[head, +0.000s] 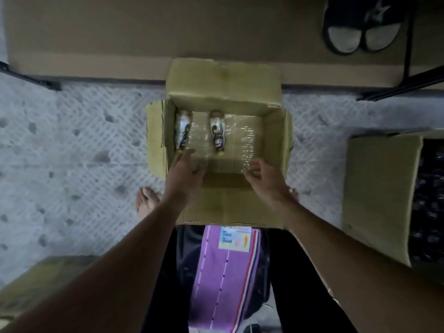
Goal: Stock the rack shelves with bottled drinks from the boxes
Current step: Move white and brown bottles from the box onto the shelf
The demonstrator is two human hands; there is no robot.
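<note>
1. An open cardboard box (274, 140) sits on the floor with its flaps spread out and clear plastic wrap (242, 143) inside.
2. The left bottle (183, 131), dark-labelled, lies against the box's left wall.
3. The middle bottle (218, 133), also dark-labelled, lies apart from it.
4. A second box (379, 188) at the right holds dark bottles (427, 200).

Looks like a storeroom or the back of a small shop rather than a living space. Suggested by an open cardboard box (276, 140) on a white plastic grid floor mat (84, 140) (two bottled drinks (217, 133) inside on clear film) and a second box (379, 188) at the mat's right edge, packed with dark bottles (430, 200). Also by black metal rack legs (403, 87) around a low cardboard-lined shelf (144, 32), slippers (360, 32) at its right end.
</note>
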